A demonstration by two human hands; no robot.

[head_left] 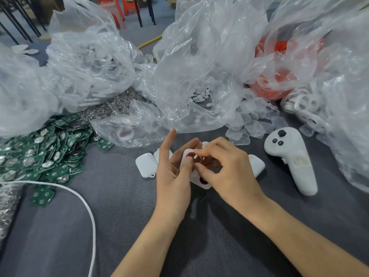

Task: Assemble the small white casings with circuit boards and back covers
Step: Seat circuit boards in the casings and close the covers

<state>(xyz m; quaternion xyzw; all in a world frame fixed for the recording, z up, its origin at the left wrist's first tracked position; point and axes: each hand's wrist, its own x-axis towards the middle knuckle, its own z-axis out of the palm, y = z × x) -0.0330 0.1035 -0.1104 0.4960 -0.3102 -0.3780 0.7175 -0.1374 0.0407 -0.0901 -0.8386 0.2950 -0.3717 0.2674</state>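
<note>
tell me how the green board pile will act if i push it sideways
The boards lie loose and overlapping, so the pile would likely slide apart rather than move as one. Each looks thin, flat and stiff, so probably light and unlikely to roll.

Soft, even light; a faint shadow on the grey fabric surface [119,226] below the right hand [225,170]. Glare streaks the crumpled clear plastic bags [199,66]. Frame edges bend.

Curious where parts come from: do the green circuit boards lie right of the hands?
No, the green circuit boards lie heaped left of the left hand; a white controller lies on the right.
</note>
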